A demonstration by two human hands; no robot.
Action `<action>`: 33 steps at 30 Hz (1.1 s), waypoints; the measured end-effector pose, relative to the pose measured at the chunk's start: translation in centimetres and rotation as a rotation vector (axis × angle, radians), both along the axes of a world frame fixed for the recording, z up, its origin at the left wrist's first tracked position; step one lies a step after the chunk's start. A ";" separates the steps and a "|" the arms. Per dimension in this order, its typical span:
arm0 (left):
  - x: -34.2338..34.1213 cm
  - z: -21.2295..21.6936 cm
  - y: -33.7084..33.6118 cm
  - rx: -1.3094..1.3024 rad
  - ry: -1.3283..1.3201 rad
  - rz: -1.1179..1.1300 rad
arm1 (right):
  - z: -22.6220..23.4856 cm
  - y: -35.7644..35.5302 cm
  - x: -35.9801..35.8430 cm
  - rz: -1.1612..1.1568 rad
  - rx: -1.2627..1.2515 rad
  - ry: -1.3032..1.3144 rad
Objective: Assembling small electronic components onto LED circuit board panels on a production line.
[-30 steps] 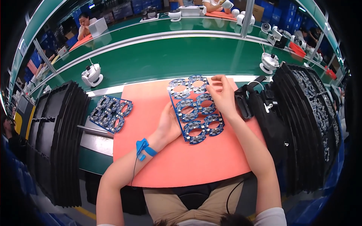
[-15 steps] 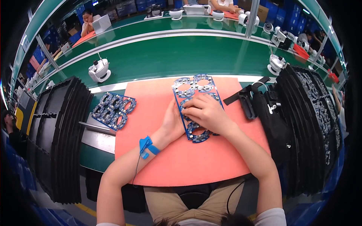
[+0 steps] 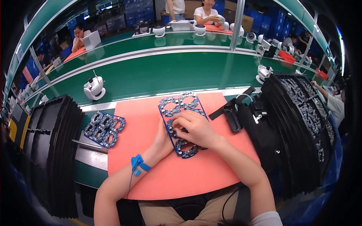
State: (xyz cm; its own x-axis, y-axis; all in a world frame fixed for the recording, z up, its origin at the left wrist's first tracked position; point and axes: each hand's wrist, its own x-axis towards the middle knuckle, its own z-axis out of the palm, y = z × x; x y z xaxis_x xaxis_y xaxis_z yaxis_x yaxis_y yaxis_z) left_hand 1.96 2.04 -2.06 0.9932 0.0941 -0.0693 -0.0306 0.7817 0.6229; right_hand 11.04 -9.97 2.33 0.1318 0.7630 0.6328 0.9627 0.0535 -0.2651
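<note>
A blue circuit board panel (image 3: 173,144) with large round cut-outs lies tilted on the pink mat (image 3: 158,184) in front of me. Along its left edge, my left hand (image 3: 163,140) grips the panel, with the fingertips partly hidden beneath or behind it. My right hand (image 3: 196,130) bends over the panel's middle, fingers and thumb brought together on or just above it. Whatever the right fingertips pinch is too small or too covered to make out. A second circuit board panel (image 3: 103,129) rests at the mat's left edge. A blue wrist strap (image 3: 140,164) with a thin cord circles my left wrist.
Black trays (image 3: 49,150) are stacked at the left. More black trays (image 3: 290,143) stand at the right, the top one filled with small boards. A black holder (image 3: 233,119) sits at the mat's right edge. White cameras (image 3: 93,88) stand on the green conveyor (image 3: 169,71); people work beyond.
The whole view has shifted, so the bench sits lower and further left in the picture. My right fingers have curled in more over the panel, while the left hand keeps its grip.
</note>
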 end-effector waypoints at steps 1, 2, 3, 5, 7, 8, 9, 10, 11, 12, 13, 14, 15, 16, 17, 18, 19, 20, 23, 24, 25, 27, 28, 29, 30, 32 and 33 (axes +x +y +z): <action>0.0 0.3 -0.2 0.001 -0.005 -0.006 | -0.1 0.0 0.3 -0.006 0.001 -0.005; -0.1 0.5 -0.1 -0.011 0.009 0.002 | -0.5 0.2 0.4 0.011 0.014 -0.045; -0.1 0.6 -0.1 -0.024 0.024 0.009 | -0.7 0.3 0.5 0.027 0.026 -0.084; 0.0 0.5 0.1 -0.043 0.009 0.021 | -0.7 0.2 0.3 0.008 0.016 -0.118; 0.1 0.2 0.2 -0.035 -0.022 -0.009 | -0.8 0.2 0.2 -0.021 0.022 -0.155; 0.1 0.0 0.2 -0.047 -0.002 0.002 | -1.0 0.2 0.1 -0.036 0.016 -0.155; 0.1 0.1 0.1 -0.044 -0.004 0.005 | -1.0 0.2 0.0 -0.033 0.019 -0.157; -0.1 0.3 0.0 -0.049 0.007 0.007 | -0.9 0.2 -0.1 -0.032 0.024 -0.158; -0.1 0.3 0.1 -0.055 0.023 0.008 | -1.0 0.3 0.0 -0.032 0.026 -0.156; 0.0 0.2 0.1 -0.055 0.025 0.008 | -1.0 0.3 0.0 -0.031 0.026 -0.153; 0.0 0.0 0.2 -0.069 0.020 -0.005 | -1.0 0.4 0.0 -0.018 0.040 -0.165; -0.1 -0.1 0.3 -0.081 0.012 -0.019 | -1.0 0.4 0.0 -0.005 0.056 -0.182; -0.2 0.0 0.2 -0.079 0.013 -0.019 | -0.9 0.4 -0.1 -0.005 0.058 -0.180; -0.3 0.0 0.2 -0.059 0.029 -0.008 | -0.9 0.4 -0.3 -0.005 0.055 -0.175; -0.3 0.0 0.1 -0.038 0.044 0.000 | -0.9 0.4 -0.4 -0.007 0.051 -0.171; -0.3 0.0 0.1 -0.037 0.047 -0.002 | -0.8 0.3 -0.5 -0.009 0.052 -0.168; -0.2 -0.1 0.2 -0.045 0.042 -0.003 | -0.6 0.2 -0.6 -0.031 0.010 -0.069; -0.4 -0.3 0.3 -0.055 0.045 0.000 | -0.6 0.2 -0.9 -0.047 -0.034 0.038; 0.2 -0.6 0.4 -0.050 0.014 0.007 | -0.4 -0.1 0.3 0.003 -0.062 -0.033; 0.1 -0.1 0.3 -0.067 0.017 0.021 | -0.3 -0.3 0.8 0.025 -0.071 -0.091; 0.1 0.3 0.2 -0.073 0.022 0.036 | -0.1 -0.4 1.1 0.037 -0.062 -0.058; 0.3 0.2 0.1 -0.073 0.003 0.011 | 0.6 -1.0 1.6 0.018 -0.080 0.040; 0.2 0.2 0.2 -0.090 0.015 0.004 | 0.4 -0.8 2.1 -0.030 -0.016 0.027; 0.2 0.2 0.4 -0.107 0.023 -0.003 | -0.1 -0.5 2.8 -0.135 0.065 0.027; 0.3 0.5 0.2 -0.071 -0.003 -0.030 | -0.6 -0.6 3.7 -0.246 0.143 0.021; 0.3 0.4 0.1 -0.085 -0.011 -0.022 | -0.9 -0.9 5.0 -0.376 0.211 0.184; 0.3 0.4 0.1 -0.075 0.000 -0.015 | -0.9 -1.2 5.5 -0.431 0.245 0.250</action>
State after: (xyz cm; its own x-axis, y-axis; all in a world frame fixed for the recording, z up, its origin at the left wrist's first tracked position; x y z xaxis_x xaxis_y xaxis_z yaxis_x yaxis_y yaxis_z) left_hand 2.26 2.12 -1.68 0.9945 0.0734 -0.0751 -0.0185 0.8264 0.5628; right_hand 16.53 -11.14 1.41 0.5687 0.4413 0.6941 0.8203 -0.2427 -0.5178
